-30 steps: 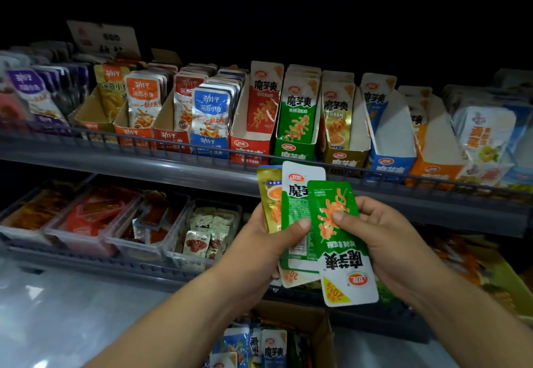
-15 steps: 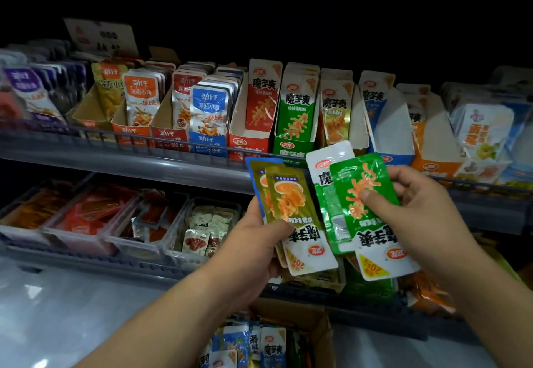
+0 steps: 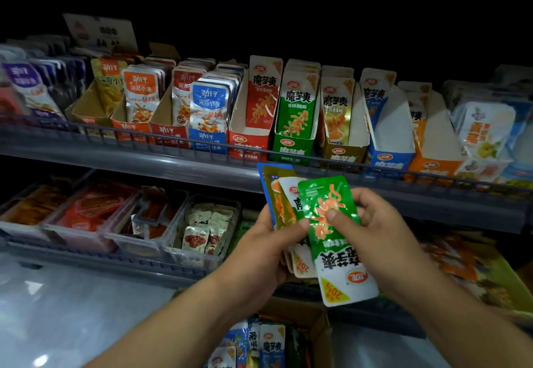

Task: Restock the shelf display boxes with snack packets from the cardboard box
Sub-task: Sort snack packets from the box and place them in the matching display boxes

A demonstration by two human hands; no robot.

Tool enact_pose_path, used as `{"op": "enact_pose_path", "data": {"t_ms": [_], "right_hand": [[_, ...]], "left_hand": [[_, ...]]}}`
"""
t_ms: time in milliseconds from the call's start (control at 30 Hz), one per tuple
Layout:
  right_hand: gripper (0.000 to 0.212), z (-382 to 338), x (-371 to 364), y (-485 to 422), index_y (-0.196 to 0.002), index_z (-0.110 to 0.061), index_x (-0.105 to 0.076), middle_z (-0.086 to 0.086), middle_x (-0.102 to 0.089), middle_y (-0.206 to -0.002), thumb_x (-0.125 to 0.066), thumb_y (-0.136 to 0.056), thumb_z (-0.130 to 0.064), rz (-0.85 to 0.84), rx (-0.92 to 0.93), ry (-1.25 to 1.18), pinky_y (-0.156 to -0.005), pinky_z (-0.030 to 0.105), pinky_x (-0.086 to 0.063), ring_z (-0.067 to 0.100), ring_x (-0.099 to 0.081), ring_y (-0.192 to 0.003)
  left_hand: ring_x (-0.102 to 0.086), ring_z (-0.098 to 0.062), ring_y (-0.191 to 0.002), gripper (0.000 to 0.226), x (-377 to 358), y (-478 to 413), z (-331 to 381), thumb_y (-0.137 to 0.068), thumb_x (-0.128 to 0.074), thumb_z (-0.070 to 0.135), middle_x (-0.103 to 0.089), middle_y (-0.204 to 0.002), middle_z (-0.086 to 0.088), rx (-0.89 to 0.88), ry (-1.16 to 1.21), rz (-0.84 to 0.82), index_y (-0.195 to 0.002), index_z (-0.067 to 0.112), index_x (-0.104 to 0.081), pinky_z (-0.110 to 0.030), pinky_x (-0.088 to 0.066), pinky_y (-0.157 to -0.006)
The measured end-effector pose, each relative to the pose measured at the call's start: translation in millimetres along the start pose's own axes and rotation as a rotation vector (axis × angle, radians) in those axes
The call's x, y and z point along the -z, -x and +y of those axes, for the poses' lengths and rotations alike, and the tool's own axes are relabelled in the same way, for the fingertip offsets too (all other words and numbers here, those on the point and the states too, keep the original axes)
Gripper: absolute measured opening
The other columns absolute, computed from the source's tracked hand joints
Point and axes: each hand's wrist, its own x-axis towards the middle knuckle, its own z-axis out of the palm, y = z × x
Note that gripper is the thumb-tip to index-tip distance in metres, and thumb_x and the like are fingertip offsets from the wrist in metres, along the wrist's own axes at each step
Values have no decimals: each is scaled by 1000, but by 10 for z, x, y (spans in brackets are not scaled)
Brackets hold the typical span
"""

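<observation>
Back toward the left grip (image 3: pixel 268 249) came the right grip (image 3: pixel 372 232), so the green packet (image 3: pixel 340 264), which half a second before had been drawn clear to the right, overlapped the fan (image 3: pixel 278 191) again. I judged the sorting unfinished. The packet hung upside down, pinched between the right thumb and fingers, below the shelf (image 3: pixel 129 163) rail and not yet raised to any box. My left grip was clasped round the fan of blue, gold and white-topped packets, thumb across their fronts.

Up on the shelf, the green box (image 3: pixel 291 148) stood just above the hands, with green packets upright in it and fairly full as far as I could tell. Beside it the red box (image 3: pixel 248 140) showed one packet at the back and bare card in front. The gold box (image 3: pixel 343 151) held a few. The blue box (image 3: pixel 389 154) and orange box (image 3: pixel 432 163) looked mostly empty, each with a packet at the rear. Below my arms the cardboard box (image 3: pixel 320 324) held more packets on end. Clear tubs (image 3: pixel 173 240) on the lower shelf held other sachets.
</observation>
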Motion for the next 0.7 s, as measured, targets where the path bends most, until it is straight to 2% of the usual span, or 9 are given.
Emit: {"op": "enact_pose_path", "data": {"t_ms": [133,200,300,367,433,500,533,600,700], "right_hand": [[15,-7,76,-54,-108,-8,-63,11,-77,-94,-63,-93,-5,-11,-98,-181,-57,34,-59,27,-76,-78],[15,3,113,-98,-107,-5,-61,16,-77,-93,-63,-92,-4,-27,-173,-262,-57,36,-60,28,-75,-75],[14,5,229,-177,-104,-7,-63,22,-75,-93,-65,-90,-5,-4,-254,-258,-69,45,-60,32,-74,-73],[24,-21,306,-209,-110,-10,-61,20,-75,-91,-66,-88,-2,60,-233,-252,-65,42,-60,31,-74,-70],[46,-45,386,-241,-126,-16,-54,17,-75,-94,-69,-87,1,116,-150,-222,-60,40,-59,31,-74,-71],[65,-47,462,-264,-137,-29,-48,16,-74,-100,-70,-85,3,134,-75,-192,-68,43,-60,32,-75,-79],[66,-44,494,-276,-137,-33,-49,15,-72,-105,-71,-85,3,153,-55,-186,-73,45,-60,32,-75,-83],[52,-24,553,-301,-127,-28,-60,13,-70,-112,-71,-85,0,209,-51,-235,-80,48,-59,28,-74,-89],[24,41,591,-322,-109,-15,-62,14,-72,-110,-69,-88,-7,284,-125,-372,-73,40,-58,21,-73,-88]], "left_hand": [[-72,-32,-112,47,49,-12,23,-96,-60,-3,-75,-121,-8,-32,-89,26,-134,23,-53,-57,-55,-98],[-72,-33,-112,47,63,-24,34,-95,-59,-8,-75,-119,-9,-29,-91,36,-131,22,-55,-57,-55,-98],[-72,-34,-110,47,86,-38,57,-94,-59,-11,-76,-118,-10,-14,-69,42,-128,21,-57,-55,-57,-94],[-74,-34,-106,47,102,-47,68,-93,-59,-11,-76,-117,-11,8,-48,45,-129,20,-57,-50,-61,-87],[-75,-34,-102,47,118,-48,86,-93,-59,-11,-76,-116,-12,25,-21,58,-129,18,-57,-48,-63,-83],[-74,-36,-104,46,136,-39,109,-93,-59,-10,-76,-116,-12,26,-13,73,-129,18,-58,-53,-60,-89],[-74,-37,-105,45,144,-32,121,-93,-59,-10,-76,-116,-12,25,-12,75,-129,17,-58,-56,-58,-93],[-73,-38,-107,44,164,-18,133,-93,-59,-9,-76,-117,-12,24,-12,70,-128,17,-59,-56,-57,-95],[-74,-36,-106,45,189,13,129,-92,-61,-8,-76,-118,-11,30,-19,48,-128,19,-59,-55,-59,-92]]}}
